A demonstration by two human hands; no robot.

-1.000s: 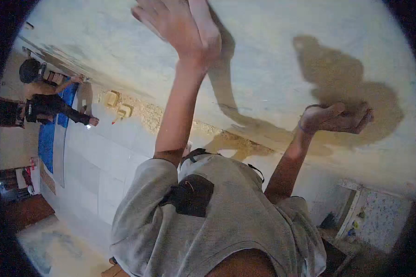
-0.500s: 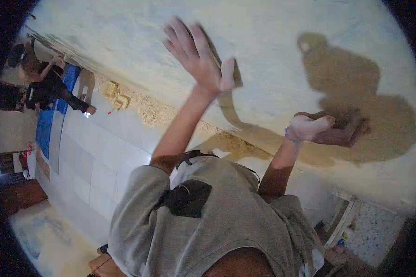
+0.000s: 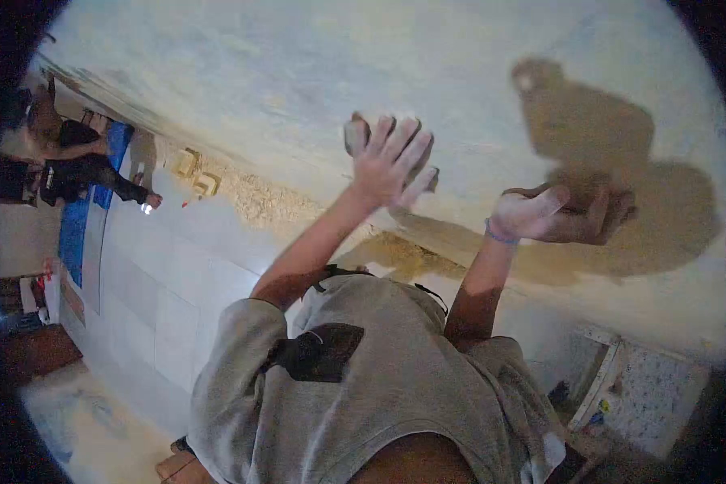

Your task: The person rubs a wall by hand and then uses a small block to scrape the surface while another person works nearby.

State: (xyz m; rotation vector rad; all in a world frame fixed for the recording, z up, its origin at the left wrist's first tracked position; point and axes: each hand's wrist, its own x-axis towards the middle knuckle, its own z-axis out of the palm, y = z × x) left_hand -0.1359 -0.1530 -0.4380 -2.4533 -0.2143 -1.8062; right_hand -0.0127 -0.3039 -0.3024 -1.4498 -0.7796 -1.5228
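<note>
My left hand (image 3: 385, 165) reaches over a pale, mottled surface (image 3: 282, 89) with bluish and yellowish patches. Its back faces me, its fingers are spread and bent, and its tips look whitish. To the right is my right hand (image 3: 558, 216), cupped with the thumb standing apart from the fingers. Those fingers lie in shadow, and nothing shows in the palm. A light blue band (image 3: 502, 232) circles the right wrist. Dark shadows fall on the surface around both hands.
Yellowish crumbly material (image 3: 266, 202) lines the surface's edge beside yellow blocky pieces (image 3: 206, 184). Pale tiles (image 3: 177, 266) spread below. At the left, a person in dark clothes (image 3: 89, 173) sits near a blue strip (image 3: 74, 234). A speckled panel (image 3: 649, 395) stands lower right.
My left hand has moved right and down, towards the right hand, and its fingers have bent from outstretched. The right hand has shifted slightly left, still cupped.
</note>
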